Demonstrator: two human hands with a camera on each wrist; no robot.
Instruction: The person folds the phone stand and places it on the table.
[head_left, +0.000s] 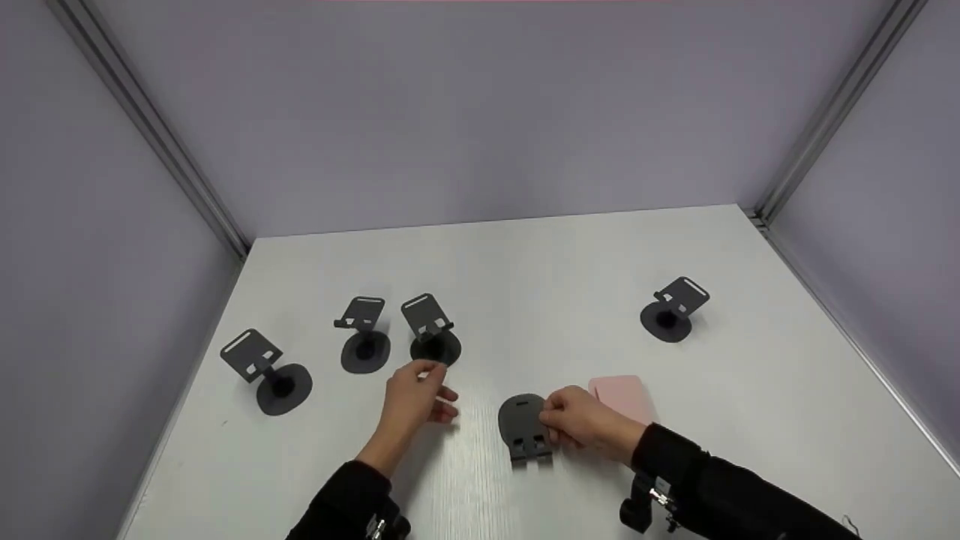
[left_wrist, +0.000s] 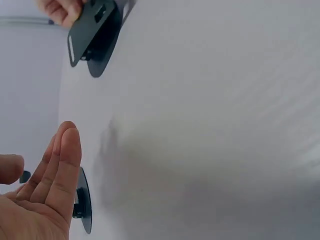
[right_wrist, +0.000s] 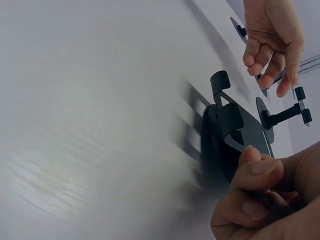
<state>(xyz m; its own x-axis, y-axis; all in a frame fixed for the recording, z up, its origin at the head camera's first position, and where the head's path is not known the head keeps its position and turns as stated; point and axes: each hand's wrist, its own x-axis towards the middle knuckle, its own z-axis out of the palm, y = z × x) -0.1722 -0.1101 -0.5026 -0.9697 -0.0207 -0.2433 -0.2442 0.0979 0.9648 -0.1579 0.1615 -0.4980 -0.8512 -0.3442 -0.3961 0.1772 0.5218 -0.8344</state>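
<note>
**A:** Where are the hands, and what do they hold?

**B:** The right hand (head_left: 581, 424) rests low on the white table (head_left: 570, 270), its fingers and thumb curled round the edge of a folded dark grey plastic phone stand (head_left: 525, 429). That stand lies flat on the table near the front edge, its two hooked lips pointing toward the person. The right wrist view shows the thumb and fingertips pinching its rim.

**A:** And the other hand?

**B:** The left hand (head_left: 415, 397) hovers just left of the folded stand, apart from it and holding nothing. Its fingers are loosely bent and relaxed; the left wrist view shows them nearly straight, side by side.

**A:** What lies around the hands?

**B:** Just beyond the left hand stands an unfolded dark grey phone stand with a round base (head_left: 433, 334), its plate tilted up. Left of it stands a second unfolded dark stand (head_left: 364, 334), and further left a third unfolded dark stand (head_left: 266, 371) near the table's left edge. Just behind the right hand lies a flat pale pink rounded object (head_left: 626, 394), partly hidden by the hand. Well apart, at far right, stands a fourth unfolded dark stand (head_left: 673, 309). Grey walls enclose the table.
</note>
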